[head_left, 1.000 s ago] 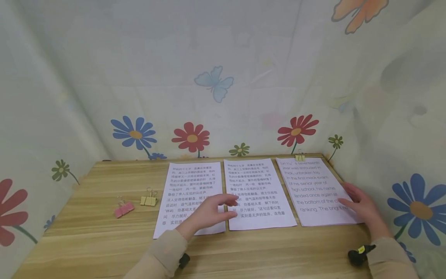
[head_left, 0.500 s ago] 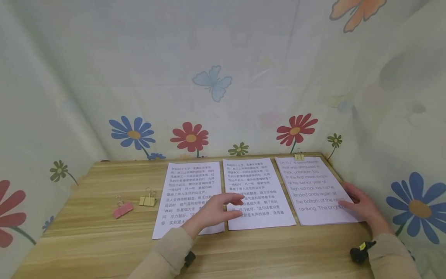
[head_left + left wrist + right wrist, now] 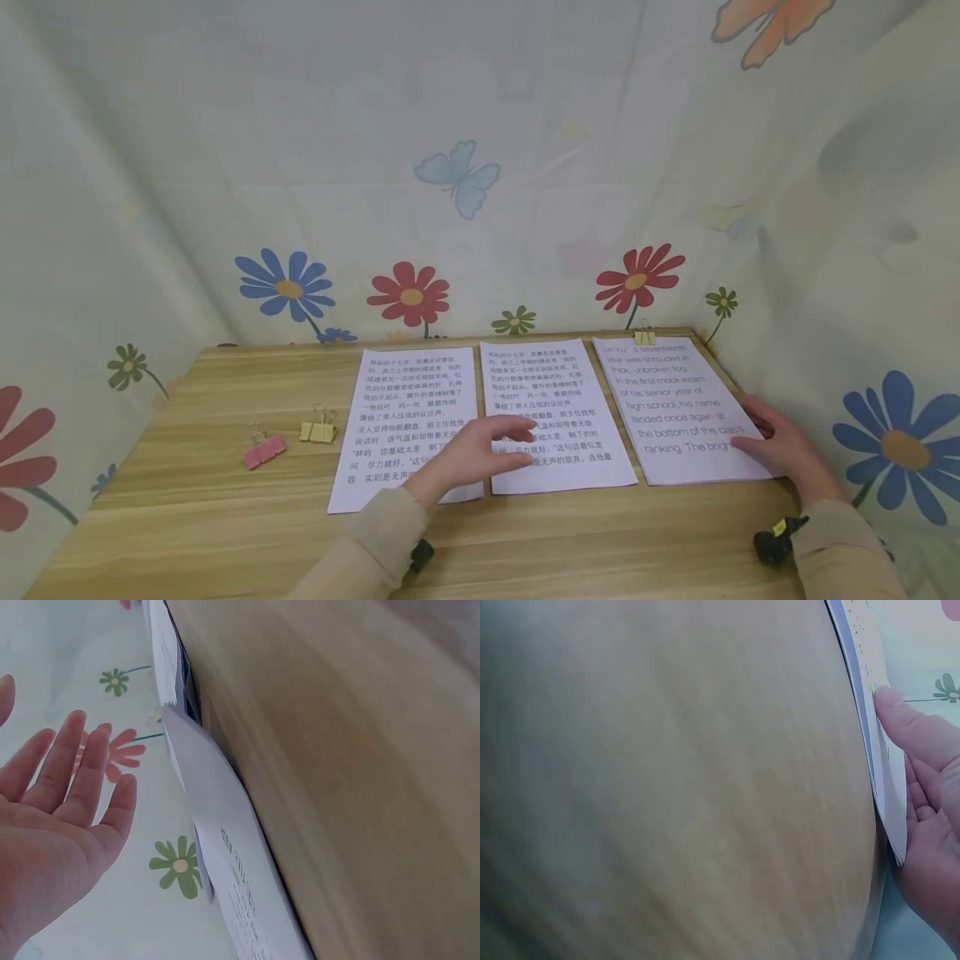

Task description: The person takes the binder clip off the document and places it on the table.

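Three stacks of printed paper lie side by side on the table. My left hand is held above the middle stack, fingers loosely bent and apart, with nothing in it. In the left wrist view, the left palm faces up beside the paper edges. My right hand holds the right edge of the right stack, which bears English text; its thumb lies on top and its fingers are at the edge. A gold binder clip sits at that stack's top edge.
The left stack bears Chinese text, like the middle one. Left of it lie a pink binder clip and a gold binder clip on the wooden table. Flower-printed curtains surround the table at the back and sides.
My left hand has moved slightly to the right, from the gap between the left and middle stacks to over the middle stack. My right hand has stayed at the right stack.
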Motion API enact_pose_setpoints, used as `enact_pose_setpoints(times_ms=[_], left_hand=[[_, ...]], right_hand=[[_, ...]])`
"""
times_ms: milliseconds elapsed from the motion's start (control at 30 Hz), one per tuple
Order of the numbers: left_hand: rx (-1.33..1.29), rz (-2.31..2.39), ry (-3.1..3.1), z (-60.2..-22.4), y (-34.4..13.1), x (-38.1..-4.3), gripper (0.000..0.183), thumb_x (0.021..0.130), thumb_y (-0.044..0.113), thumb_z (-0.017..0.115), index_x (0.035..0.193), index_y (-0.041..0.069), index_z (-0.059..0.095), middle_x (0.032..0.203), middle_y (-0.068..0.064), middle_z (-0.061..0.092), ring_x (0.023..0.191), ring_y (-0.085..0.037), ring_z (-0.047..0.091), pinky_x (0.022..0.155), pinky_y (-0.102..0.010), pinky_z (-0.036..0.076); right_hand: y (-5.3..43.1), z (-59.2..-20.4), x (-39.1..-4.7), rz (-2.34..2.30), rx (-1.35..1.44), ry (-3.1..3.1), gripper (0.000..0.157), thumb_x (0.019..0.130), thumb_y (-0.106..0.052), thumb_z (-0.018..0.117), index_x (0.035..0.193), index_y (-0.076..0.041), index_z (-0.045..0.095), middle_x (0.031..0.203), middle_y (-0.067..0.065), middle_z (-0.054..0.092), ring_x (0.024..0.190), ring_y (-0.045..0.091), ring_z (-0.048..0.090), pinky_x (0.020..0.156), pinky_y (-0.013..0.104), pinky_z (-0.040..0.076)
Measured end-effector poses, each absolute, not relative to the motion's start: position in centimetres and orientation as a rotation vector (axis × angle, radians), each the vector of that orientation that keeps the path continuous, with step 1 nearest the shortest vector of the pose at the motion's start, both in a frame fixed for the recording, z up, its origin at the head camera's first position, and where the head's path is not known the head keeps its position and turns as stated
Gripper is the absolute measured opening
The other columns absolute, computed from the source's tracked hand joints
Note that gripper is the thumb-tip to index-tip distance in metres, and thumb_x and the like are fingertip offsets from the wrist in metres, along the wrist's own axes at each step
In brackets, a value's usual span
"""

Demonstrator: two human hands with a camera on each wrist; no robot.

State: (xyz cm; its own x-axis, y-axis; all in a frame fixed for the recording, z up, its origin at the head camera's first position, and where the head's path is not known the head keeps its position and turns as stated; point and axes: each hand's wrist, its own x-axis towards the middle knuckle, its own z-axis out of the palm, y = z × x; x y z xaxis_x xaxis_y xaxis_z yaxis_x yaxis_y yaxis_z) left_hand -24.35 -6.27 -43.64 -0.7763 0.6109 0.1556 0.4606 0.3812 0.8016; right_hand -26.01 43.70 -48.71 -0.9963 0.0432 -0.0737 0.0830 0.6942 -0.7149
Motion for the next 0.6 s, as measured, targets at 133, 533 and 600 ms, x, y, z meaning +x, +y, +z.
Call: enact_pose_setpoints(times_ms=[133,533,600], left_hand=[[0.971,1.360,2.462,-43.7,-5.8,-24.4,0.047,0.091,0.028,0.074,0.133,0.013,0.062,0.116,0.002,0.070,0.111,-0.009,0.061,0.102,-0.041,0.045],[0.926,1.378,2.434,-43.7,-4.9,-24.4,0.046,0.091,0.028,0.074,0.133,0.015,0.062,0.115,0.006,0.070,0.111,-0.006,0.061,0.102,-0.039,0.045],[0.940,1.373,2.436,-43.7,-4.7,-24.5,0.046,0.091,0.028,0.074,0.133,0.014,0.062,0.115,0.007,0.070,0.111,-0.006,0.061,0.101,-0.038,0.045]], right_hand=[[43.8,-48.8,-26.1,-1.158,0.111,2.861,0.096,0.087,-0.025,0.077,0.155,0.001,0.015,0.147,0.041,0.027,0.125,0.057,0.035,0.099,0.066,0.036],[43.5,-48.6,-26.2,-1.115,0.219,2.895,0.082,0.090,-0.014,0.072,0.153,0.003,0.023,0.142,0.040,0.035,0.119,0.053,0.041,0.094,0.063,0.040],[43.5,-48.6,-26.3,-1.114,0.262,2.903,0.075,0.092,-0.010,0.068,0.152,0.003,0.025,0.141,0.039,0.037,0.117,0.052,0.043,0.092,0.060,0.042]])
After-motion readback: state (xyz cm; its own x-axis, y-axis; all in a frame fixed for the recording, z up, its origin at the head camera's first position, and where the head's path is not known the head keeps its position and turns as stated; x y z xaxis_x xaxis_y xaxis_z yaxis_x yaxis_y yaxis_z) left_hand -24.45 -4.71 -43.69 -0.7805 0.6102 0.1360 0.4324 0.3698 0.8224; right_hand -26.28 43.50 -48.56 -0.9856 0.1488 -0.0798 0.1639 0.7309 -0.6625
